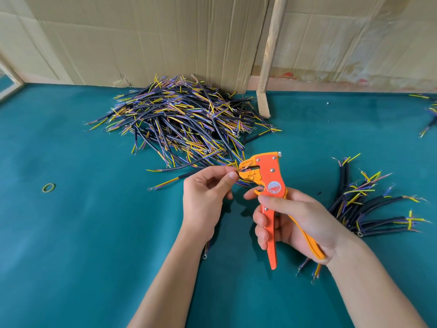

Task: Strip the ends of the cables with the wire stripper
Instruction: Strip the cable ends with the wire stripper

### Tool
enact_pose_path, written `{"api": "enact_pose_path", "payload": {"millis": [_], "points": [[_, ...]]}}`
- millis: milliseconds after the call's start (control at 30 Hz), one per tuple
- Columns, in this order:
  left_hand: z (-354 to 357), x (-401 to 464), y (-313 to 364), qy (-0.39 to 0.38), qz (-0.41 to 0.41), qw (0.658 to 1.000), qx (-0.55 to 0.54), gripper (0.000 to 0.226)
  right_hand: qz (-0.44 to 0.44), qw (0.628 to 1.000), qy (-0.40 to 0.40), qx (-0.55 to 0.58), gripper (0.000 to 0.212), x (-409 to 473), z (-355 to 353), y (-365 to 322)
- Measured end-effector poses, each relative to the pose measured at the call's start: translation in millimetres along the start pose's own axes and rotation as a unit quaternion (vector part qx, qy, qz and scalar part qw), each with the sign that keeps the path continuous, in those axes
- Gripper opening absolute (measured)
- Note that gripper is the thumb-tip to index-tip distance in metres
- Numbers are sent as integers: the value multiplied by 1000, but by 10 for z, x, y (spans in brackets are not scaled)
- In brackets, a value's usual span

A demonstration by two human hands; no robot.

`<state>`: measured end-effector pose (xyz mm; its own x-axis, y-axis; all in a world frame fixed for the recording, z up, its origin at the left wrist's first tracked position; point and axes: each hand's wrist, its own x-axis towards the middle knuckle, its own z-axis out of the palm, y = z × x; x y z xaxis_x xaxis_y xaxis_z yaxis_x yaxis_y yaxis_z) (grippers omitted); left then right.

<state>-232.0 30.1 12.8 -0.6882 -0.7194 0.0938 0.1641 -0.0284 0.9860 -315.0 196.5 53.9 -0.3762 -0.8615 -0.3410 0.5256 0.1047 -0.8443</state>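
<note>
Above the green table [94, 233], the left hand [205, 197] pinched a wire [236, 167] pointing right into the stripper [267, 183] head (handles wrapped by the right hand [293, 223]), just beside its fingertips.

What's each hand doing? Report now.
Left hand: pinches a cable at the stripper's mouth.
Right hand: grips the orange wire stripper by its handles.

My left hand [208, 192] hides most of the cable [206, 250]; the right-edge wires [429, 114] are cut off, perhaps another pile.
</note>
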Motion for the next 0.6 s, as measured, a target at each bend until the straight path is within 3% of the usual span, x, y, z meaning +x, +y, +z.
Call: {"api": "enact_pose_path", "payload": {"millis": [600], "points": [[16,4,23,7,-18,999,-25,12,3,1000,4,7,36,7,-15,9]]}}
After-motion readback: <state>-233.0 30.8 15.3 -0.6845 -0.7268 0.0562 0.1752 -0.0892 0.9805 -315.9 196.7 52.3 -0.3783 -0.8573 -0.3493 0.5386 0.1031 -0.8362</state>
